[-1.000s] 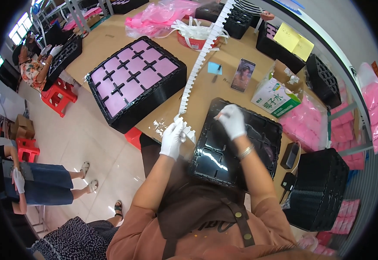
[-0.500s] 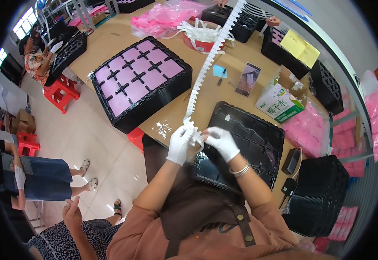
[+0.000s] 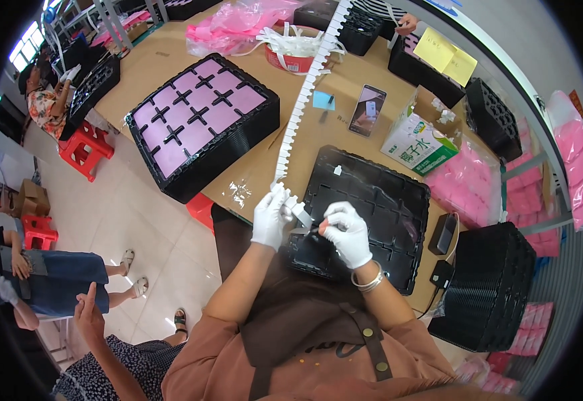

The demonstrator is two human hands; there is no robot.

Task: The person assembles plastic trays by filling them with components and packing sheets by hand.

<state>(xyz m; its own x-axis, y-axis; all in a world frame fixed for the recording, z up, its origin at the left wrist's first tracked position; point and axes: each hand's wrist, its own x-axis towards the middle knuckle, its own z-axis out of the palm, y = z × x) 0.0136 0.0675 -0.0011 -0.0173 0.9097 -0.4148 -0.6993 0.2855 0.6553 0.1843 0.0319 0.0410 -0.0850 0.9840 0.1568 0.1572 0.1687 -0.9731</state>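
White gloves (image 3: 350, 246), silver bangles (image 3: 370, 279), rust shirt (image 3: 201, 354), dark-brown apron (image 3: 291, 327).

Notched white strip (image 3: 297, 115): smooth, matt; paper or plastic, cannot tell which. Left glove (image 3: 269, 219), right glove (image 3: 348, 237): matt cloth. Flat black tray (image 3: 371, 207): moulded plastic, glossy. Stacked trays (image 3: 238, 144): shiny plastic; lilac inserts (image 3: 180, 115) smooth, matt. Tabletop (image 3: 255, 167): smooth, matt. Carton (image 3: 415, 144): printed cardboard, slight sheen. Phone screen (image 3: 367, 110): glossy, glass-like. Pink-filled bag (image 3: 468, 194): clear wrinkled plastic, shiny. Bangle (image 3: 369, 281): polished metal. Apron (image 3: 285, 327): matt cloth, metallic studs (image 3: 367, 332). Red stool (image 3: 84, 150): smooth plastic. Floor (image 3: 164, 247): polished, reflective tile. Yellow sheet (image 3: 445, 57): matt paper.
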